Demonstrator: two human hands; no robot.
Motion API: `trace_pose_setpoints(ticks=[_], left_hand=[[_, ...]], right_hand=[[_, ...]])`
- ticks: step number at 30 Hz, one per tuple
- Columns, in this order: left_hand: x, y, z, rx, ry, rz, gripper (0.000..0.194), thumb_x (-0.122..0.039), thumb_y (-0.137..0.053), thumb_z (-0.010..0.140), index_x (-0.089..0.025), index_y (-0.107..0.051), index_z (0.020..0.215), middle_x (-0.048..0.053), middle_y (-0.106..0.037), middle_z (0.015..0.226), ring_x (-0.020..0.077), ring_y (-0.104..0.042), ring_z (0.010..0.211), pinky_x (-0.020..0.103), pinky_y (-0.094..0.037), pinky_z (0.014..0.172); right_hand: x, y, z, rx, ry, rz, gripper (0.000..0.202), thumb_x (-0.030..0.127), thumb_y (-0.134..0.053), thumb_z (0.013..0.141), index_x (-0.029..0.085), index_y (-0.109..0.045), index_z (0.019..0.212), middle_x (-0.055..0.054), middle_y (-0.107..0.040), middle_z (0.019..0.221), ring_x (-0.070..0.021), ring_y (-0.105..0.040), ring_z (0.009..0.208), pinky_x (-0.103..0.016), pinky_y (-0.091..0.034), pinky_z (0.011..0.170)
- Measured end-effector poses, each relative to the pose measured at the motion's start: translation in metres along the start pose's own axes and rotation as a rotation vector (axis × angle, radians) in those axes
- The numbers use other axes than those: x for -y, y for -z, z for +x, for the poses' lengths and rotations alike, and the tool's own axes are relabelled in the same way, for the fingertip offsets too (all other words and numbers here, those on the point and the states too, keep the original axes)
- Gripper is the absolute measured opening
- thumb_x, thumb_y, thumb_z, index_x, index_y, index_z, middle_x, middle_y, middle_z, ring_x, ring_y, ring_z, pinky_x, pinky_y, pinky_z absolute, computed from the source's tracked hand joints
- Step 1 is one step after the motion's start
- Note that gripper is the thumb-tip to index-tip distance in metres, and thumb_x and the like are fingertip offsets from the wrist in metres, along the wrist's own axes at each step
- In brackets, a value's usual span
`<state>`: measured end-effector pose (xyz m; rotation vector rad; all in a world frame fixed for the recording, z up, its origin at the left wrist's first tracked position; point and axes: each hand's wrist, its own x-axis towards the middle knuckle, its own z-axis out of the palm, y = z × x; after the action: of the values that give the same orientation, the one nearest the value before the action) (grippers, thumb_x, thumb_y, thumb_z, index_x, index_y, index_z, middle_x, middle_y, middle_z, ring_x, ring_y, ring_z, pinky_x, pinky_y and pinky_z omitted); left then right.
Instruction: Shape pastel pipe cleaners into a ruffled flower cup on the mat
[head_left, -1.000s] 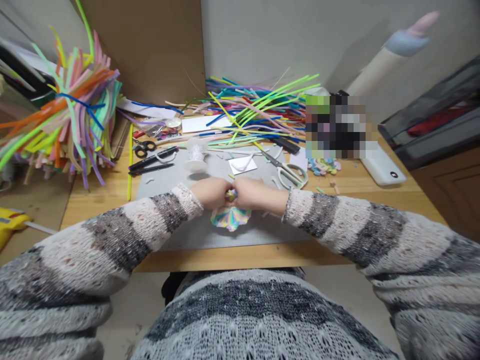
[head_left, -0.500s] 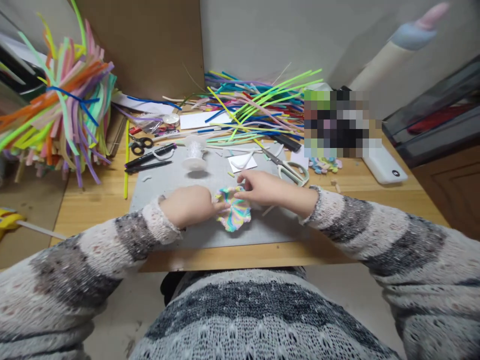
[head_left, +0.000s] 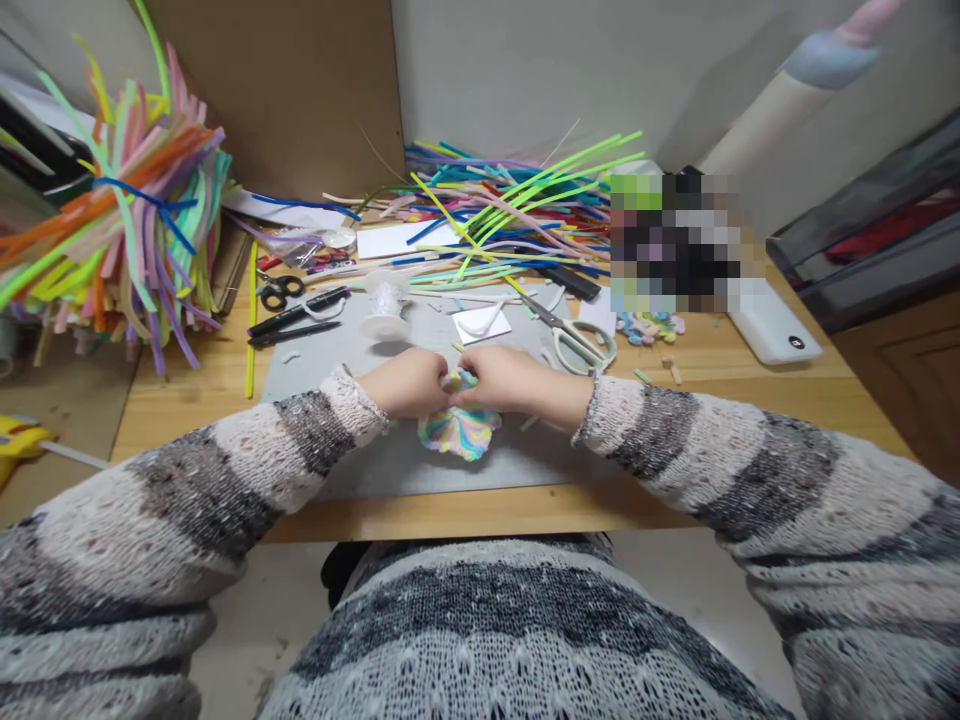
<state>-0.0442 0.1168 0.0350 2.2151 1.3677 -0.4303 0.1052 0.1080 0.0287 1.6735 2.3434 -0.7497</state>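
Closest in, over the grey mat (head_left: 390, 472), a ruffled disc (head_left: 461, 436) takes centre stage, and both hands are on it: the left hand (head_left: 411, 384) pinches the far edge at eleven o'clock, the right hand (head_left: 517, 382) pinches at one, fingertips nearly meeting. Trouble could come from an uneven tug, parting those stripes or crushing the frill; a loose pinch could let the edge slip. And what a surface! Soft-looking, wavy-rimmed, pink, yellow and turquoise fanning out from the middle. Beyond, at twelve, a bent white strip (head_left: 487, 325) lies on a flat card (head_left: 491, 336); at two, pale-handled metal scissors (head_left: 564, 328); at eleven, a glossy round spool (head_left: 385, 305). Farther off, fuzzy-looking sticks (head_left: 517, 210) sprawl past twelve, and a shaggy bundle (head_left: 142, 200) bristles at ten.
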Motion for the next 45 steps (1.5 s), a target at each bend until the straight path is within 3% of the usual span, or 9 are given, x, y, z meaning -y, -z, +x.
trace_pose_setpoints(ticks=[6,13,23,25,28,31,36,39,45], left_hand=[[0.002,-0.001,0.001,0.002,-0.047,0.061,0.024,-0.035,-0.053,0.079,-0.014,-0.064,0.077,0.008,-0.067,0.071,0.0141,-0.054,0.056,0.024,-0.032,0.049],[-0.006,-0.006,0.0,-0.019,-0.061,0.098,0.023,-0.021,-0.054,0.077,-0.011,-0.065,0.093,0.014,-0.07,0.086,0.0208,-0.061,0.069,0.026,-0.038,0.058],[0.002,-0.011,-0.003,-0.049,-0.039,-0.018,0.023,-0.028,-0.054,0.076,-0.016,-0.064,0.093,0.009,-0.07,0.087,0.0203,-0.062,0.073,0.026,-0.038,0.059],[0.003,-0.008,-0.007,-0.01,-0.024,-0.052,0.025,-0.036,-0.053,0.08,-0.015,-0.064,0.086,0.008,-0.069,0.078,0.0178,-0.06,0.064,0.025,-0.036,0.054],[0.005,-0.003,-0.014,0.124,0.01,-0.08,0.054,-0.064,-0.043,0.082,-0.015,-0.063,0.069,0.008,-0.065,0.062,0.0157,-0.054,0.05,0.027,-0.034,0.049],[0.007,0.001,-0.016,0.126,0.047,-0.049,0.068,-0.075,-0.032,0.081,-0.016,-0.063,0.07,0.009,-0.064,0.063,0.0175,-0.054,0.051,0.029,-0.035,0.051],[0.007,-0.001,-0.001,-0.158,-0.086,-0.137,0.046,-0.048,-0.056,0.079,-0.014,-0.058,0.108,0.011,-0.068,0.098,0.0201,-0.061,0.079,0.026,-0.04,0.063],[0.004,-0.004,0.009,-0.129,-0.158,-0.169,0.043,-0.034,-0.062,0.074,-0.016,-0.058,0.113,0.008,-0.068,0.104,0.0198,-0.062,0.086,0.024,-0.042,0.069],[-0.001,-0.002,0.009,-0.055,-0.098,-0.077,0.025,-0.026,-0.056,0.071,-0.014,-0.065,0.091,0.008,-0.069,0.08,0.0187,-0.059,0.068,0.026,-0.04,0.06]], right_hand=[[0.005,-0.002,0.004,0.043,0.021,-0.057,0.037,0.046,-0.062,0.075,0.021,-0.062,0.103,-0.01,-0.069,0.108,-0.0281,-0.064,0.098,-0.032,-0.044,0.073],[0.013,-0.007,0.009,0.053,-0.003,-0.085,0.035,0.033,-0.064,0.075,0.017,-0.062,0.106,-0.013,-0.069,0.11,-0.0312,-0.064,0.1,-0.035,-0.045,0.075],[0.01,-0.012,0.002,-0.036,0.082,-0.08,0.028,0.023,-0.058,0.078,0.019,-0.06,0.105,-0.011,-0.069,0.105,-0.0289,-0.062,0.1,-0.037,-0.038,0.081],[0.003,-0.008,0.005,-0.091,0.131,-0.05,0.027,0.024,-0.058,0.079,0.021,-0.06,0.105,-0.008,-0.069,0.105,-0.0266,-0.06,0.102,-0.037,-0.035,0.084],[-0.007,-0.003,0.007,-0.23,0.179,0.031,0.029,0.028,-0.056,0.081,0.022,-0.058,0.11,-0.006,-0.066,0.109,-0.0235,-0.057,0.103,-0.037,-0.032,0.087],[-0.013,0.001,0.005,-0.207,0.109,0.038,0.037,0.038,-0.058,0.08,0.02,-0.056,0.113,-0.008,-0.066,0.11,-0.0245,-0.059,0.099,-0.035,-0.037,0.079],[-0.014,0.002,-0.002,-0.051,0.029,-0.014,0.043,0.049,-0.058,0.078,0.018,-0.06,0.108,-0.012,-0.067,0.108,-0.0284,-0.063,0.093,-0.033,-0.041,0.067],[-0.013,0.0,-0.002,-0.058,0.067,0.005,0.042,0.042,-0.062,0.078,0.023,-0.059,0.114,-0.008,-0.067,0.114,-0.0282,-0.062,0.101,-0.032,-0.042,0.072],[-0.012,-0.002,-0.001,-0.023,0.015,-0.028,0.034,0.032,-0.061,0.078,0.021,-0.061,0.111,-0.008,-0.067,0.114,-0.0285,-0.061,0.105,-0.032,-0.042,0.076]])
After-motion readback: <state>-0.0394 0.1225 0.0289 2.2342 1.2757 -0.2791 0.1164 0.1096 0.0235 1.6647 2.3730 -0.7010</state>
